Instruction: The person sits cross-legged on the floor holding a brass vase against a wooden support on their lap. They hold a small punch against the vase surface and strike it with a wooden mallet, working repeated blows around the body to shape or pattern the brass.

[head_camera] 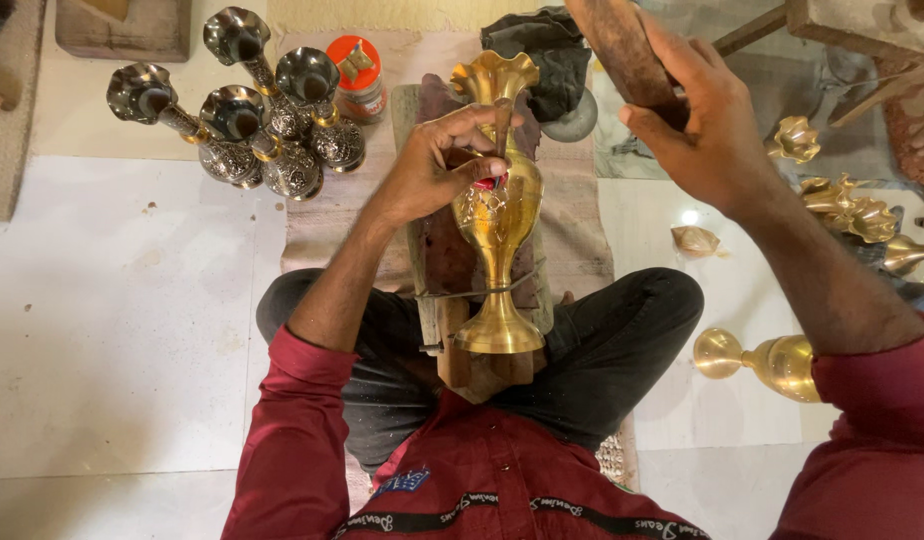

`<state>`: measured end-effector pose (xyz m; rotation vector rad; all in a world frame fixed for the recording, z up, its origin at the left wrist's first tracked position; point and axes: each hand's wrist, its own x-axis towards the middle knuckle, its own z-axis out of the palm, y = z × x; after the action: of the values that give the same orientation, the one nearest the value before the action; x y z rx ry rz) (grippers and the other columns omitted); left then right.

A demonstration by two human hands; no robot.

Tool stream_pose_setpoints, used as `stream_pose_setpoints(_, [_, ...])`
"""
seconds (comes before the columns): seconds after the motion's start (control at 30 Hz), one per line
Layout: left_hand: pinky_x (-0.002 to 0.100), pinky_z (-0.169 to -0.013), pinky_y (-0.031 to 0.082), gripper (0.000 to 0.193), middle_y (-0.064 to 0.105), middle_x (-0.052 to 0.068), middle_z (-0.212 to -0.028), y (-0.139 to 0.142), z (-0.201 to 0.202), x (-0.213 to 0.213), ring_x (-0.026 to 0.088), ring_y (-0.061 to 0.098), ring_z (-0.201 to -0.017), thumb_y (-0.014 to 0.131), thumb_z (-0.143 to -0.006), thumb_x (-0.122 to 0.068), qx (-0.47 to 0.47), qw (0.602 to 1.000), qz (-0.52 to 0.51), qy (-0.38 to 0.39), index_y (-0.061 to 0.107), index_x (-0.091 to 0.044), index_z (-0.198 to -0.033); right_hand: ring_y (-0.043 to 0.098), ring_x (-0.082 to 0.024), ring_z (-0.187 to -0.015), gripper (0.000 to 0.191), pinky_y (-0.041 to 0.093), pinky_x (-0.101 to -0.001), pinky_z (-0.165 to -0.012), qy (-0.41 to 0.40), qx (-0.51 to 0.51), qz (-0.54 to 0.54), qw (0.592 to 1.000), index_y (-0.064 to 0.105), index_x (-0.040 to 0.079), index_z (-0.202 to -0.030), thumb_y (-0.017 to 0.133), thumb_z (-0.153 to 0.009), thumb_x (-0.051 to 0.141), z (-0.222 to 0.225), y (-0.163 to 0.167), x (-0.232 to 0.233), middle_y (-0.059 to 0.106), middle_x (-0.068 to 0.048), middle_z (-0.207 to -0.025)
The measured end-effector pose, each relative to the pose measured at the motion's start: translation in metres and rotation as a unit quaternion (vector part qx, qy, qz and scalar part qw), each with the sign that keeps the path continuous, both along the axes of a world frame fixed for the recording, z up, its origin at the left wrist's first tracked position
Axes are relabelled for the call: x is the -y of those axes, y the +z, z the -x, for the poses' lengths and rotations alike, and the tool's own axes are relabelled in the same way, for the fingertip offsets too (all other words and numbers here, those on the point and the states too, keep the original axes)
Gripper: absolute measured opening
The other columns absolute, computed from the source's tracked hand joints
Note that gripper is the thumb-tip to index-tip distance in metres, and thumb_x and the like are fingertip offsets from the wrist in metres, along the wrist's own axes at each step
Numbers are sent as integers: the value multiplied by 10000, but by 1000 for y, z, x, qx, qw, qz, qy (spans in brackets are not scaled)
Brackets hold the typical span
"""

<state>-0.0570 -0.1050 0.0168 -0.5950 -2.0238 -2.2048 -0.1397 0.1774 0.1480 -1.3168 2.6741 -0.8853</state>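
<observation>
Your left hand point(432, 170) is curled tight, fingertips pinching a short chisel point(502, 125) upright against the body of the brass vase point(497, 215); a red band shows at the grip. Your right hand point(697, 125) is closed around a wooden mallet point(617, 45), raised above and to the right of the chisel, clear of it.

The vase lies along a wooden block point(437, 250) between your knees, mouth pointing away, foot near your lap, held down by a thin cord point(482, 290) across the stem.

Risks, as judged from here:
- The mallet sits off the chisel's line. A blow landing off-centre could strike your left fingers, which wrap close under the chisel head.
- The vase wall is curved and polished. A tilted chisel could skid and scratch the pattern.
- One cord holds the vase. A hard blow could roll it on the block.

To the left, dark silvery vases point(262, 120) stand clustered on the floor; plain brass parts point(842, 205) lie to the right.
</observation>
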Motion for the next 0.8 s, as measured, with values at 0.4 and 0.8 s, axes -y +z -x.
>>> stream_pose_setpoints(0.4, [304,-875,605,561,810,46,-991,1,-2,-3,95,740,-917,770,-960,-4,21,998,27,54,552,-77,-1472,615,-252,-1145,657,527,-420,-986,90,-176,-70,978,496,154,-1592,699,-994,-25,7,12,26,566,-121,-1258])
stream_pose_setpoints(0.8, [348,-878,649,512,809,61,-996,1,1,-1,134,778,-898,799,-934,-54,20,996,57,59,602,-87,-1406,617,-244,-950,603,583,-349,-769,25,-145,-102,984,535,164,-1565,651,-1005,-26,-7,-2,4,591,-145,-1196])
